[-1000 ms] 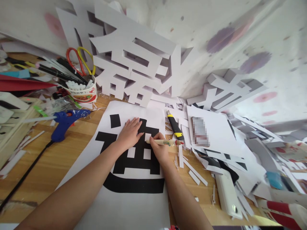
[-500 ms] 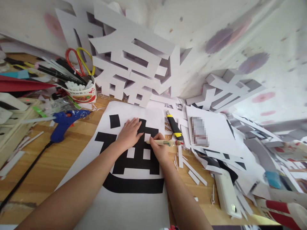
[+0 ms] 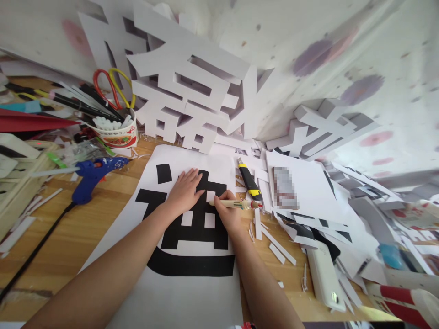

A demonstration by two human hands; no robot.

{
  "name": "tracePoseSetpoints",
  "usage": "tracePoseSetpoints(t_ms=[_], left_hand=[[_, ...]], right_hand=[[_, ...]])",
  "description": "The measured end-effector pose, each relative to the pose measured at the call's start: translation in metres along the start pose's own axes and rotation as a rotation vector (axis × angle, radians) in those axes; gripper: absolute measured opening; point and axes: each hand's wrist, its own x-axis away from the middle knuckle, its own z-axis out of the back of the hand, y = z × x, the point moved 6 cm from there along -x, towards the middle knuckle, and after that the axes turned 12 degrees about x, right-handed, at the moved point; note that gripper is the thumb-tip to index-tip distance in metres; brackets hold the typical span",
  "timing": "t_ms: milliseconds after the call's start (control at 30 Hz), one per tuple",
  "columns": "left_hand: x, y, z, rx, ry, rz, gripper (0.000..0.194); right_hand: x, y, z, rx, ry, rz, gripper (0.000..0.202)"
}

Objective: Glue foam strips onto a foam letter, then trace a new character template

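A large white sheet (image 3: 178, 297) lies on the wooden table, and on it rests a black cut-out character (image 3: 195, 266) with square openings. My left hand (image 3: 185, 189) is spread flat across the upper part of the character, fingers apart. In my right hand (image 3: 229, 212) is a thick multicolour pen (image 3: 240, 204), pinched near its tip. That tip is at the edge of an upper opening in the black shape; whether it leaves a mark cannot be made out. A separate black square (image 3: 163, 173) lies at the sheet's upper left.
Right of the sheet are a yellow-black utility knife (image 3: 248, 178), paper strips (image 3: 278, 246) and a white power bank (image 3: 325, 276). At left lie a blue glue gun (image 3: 87, 178) and a tub (image 3: 118, 136) of pens and scissors. White three-dimensional characters (image 3: 192, 87) lean against the wall.
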Motion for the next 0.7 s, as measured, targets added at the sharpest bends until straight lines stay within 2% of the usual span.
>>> tracePoseSetpoints(t_ms=[700], left_hand=[[0.0008,0.0003,-0.0004,-0.007,-0.022,0.012,0.054]], right_hand=[[-0.0007,0.0015,0.0007,0.017,-0.003,-0.008,0.024]])
